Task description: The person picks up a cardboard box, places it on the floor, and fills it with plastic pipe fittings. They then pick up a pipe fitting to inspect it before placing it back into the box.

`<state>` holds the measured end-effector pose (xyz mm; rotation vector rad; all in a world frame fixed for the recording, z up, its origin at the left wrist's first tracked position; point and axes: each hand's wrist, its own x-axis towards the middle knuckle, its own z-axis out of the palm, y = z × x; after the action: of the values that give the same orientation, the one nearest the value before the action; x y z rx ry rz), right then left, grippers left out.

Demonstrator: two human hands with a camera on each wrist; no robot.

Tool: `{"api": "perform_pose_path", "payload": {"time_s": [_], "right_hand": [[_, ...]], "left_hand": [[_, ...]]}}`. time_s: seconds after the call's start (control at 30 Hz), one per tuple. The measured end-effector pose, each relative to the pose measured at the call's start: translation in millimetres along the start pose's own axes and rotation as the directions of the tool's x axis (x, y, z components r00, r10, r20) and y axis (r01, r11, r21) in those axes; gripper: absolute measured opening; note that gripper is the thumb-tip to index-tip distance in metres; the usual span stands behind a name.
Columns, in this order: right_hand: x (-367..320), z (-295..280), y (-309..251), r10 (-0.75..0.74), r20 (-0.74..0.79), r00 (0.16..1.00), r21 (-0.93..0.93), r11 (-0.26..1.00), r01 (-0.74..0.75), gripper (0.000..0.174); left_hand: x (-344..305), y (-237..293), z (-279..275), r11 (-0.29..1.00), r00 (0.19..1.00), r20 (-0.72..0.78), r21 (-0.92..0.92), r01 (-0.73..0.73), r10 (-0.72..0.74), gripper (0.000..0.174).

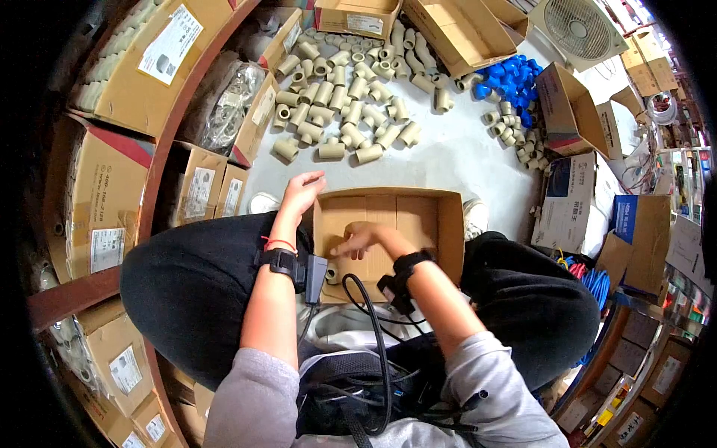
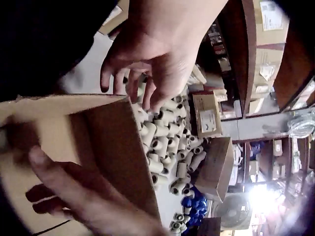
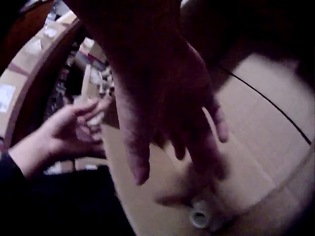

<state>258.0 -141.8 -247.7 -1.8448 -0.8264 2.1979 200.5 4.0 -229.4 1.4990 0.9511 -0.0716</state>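
The right hand (image 1: 357, 239) hangs inside an open cardboard box (image 1: 449, 224) between the person's legs, fingers spread and pointing down. Below those fingers a beige pipe fitting (image 3: 199, 219) lies in the box's corner; a gap shows between fitting and hand in the right wrist view. Just outside the box's left edge is the left hand (image 1: 302, 191), its fingers loosely bent and holding nothing. In the left wrist view the left hand (image 2: 147, 64) is above the box's rim, with the right hand (image 2: 83, 194) over the box floor.
Many beige fittings (image 1: 351, 112) are spread on the pale floor beyond the box. Blue fittings (image 1: 511, 78) lie in a heap to the right, near empty cartons (image 1: 571, 108) and a fan (image 1: 576, 28). Shelves with boxes (image 1: 108, 201) stand at the left. A black cable (image 1: 377, 328) loops near the box.
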Motion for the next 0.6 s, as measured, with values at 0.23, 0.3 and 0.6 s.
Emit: {"api": "perform_pose_path", "payload": {"time_s": [0.23,0.3,0.6], "right_hand": [[-56.1,-99.2,-1.3,-0.316,-0.419,0.851,0.355,0.806,0.474,0.028],[-31.9,-120.0,26.9,-0.186,-0.738,0.648,0.277,0.793,0.543,0.026],[24.6,-128.0,55.7,0.028,-0.788,0.615,0.4,0.782,0.477,0.052]], "left_hand": [[38.4,44.2,-2.5,0.997,0.99,0.142,0.075,0.016,-0.026,0.028],[52.6,45.3,6.8,0.997,0.982,0.18,-0.035,0.065,-0.058,0.03],[91.1,30.4,53.6,0.919,0.842,0.393,0.021,0.393,-0.369,0.067]]}}
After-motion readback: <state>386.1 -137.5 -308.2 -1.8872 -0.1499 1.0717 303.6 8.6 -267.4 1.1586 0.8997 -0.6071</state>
